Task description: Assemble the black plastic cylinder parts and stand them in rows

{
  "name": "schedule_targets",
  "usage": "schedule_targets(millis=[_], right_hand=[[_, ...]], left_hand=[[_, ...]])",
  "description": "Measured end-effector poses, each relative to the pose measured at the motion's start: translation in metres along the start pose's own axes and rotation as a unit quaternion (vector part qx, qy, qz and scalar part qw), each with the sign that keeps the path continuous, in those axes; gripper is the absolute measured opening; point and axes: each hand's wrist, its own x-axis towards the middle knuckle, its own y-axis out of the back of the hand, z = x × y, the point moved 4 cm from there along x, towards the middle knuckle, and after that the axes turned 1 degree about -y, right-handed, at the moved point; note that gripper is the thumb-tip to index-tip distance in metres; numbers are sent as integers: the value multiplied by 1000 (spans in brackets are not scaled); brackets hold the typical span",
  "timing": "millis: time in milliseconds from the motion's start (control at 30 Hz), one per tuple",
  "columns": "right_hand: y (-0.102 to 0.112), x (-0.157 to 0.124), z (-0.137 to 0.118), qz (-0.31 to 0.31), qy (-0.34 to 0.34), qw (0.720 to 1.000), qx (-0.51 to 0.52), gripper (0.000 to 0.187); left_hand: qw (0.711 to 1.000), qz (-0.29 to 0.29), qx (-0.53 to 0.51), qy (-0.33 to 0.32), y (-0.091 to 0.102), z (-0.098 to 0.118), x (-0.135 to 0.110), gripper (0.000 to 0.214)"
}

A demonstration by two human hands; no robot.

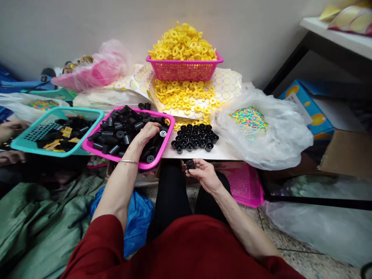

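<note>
Right grip [203, 173] pinching black plastic cylinder [190, 165] just beyond white desk's [171, 153] near edge; left grip [150, 131], closure unclear, in pink plastic basket [134, 166]. Apparently picking; next move calls for fingertip pinch.

The shirt [186, 248] is dark red. Its sleeves [100, 236] are short enough to leave the forearms [241, 217] bare, and the left hand [148, 132] and right hand [207, 174] are bare too. A thin, shiny silver bangle [128, 161] goes around the left wrist [136, 147]. The pants [172, 188] are black.
</note>
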Motion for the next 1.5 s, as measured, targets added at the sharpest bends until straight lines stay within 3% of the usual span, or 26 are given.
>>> schedule_targets(millis=[200,500,600,733,967,1233,1300,1367,1500], right_hand=[[4,-2,0,-4,3,1000,2,33],[0,-1,7,-18,-12,1000,-4,34],[2,-1,8,-4,-18,1000,-4,34],[4,-1,8,2,-24,1000,-8,34],[2,0,8,-4,-20,1000,-7,34],[5,-2,10,1,-17,1000,0,33],[3,-3,8,-2,-12,1000,1,33],[3,-4,4,-3,-7,1000,3,33],[4,-4,0,0,5,1000,16,35]], left_hand=[[998,-8,-63,-12,-4,-2,-2,35],[993,30,-85,-77,1,0,-3,31],[997,47,-21,-54,6,-6,0,27],[991,-5,132,2,7,-14,6,15],[987,-52,147,32,1,-10,9,19],[987,-20,150,55,3,-3,4,20],[993,-2,109,43,11,-2,1,20],[999,28,-22,20,20,-3,-4,26],[945,40,-323,-39,32,-2,-15,38]])
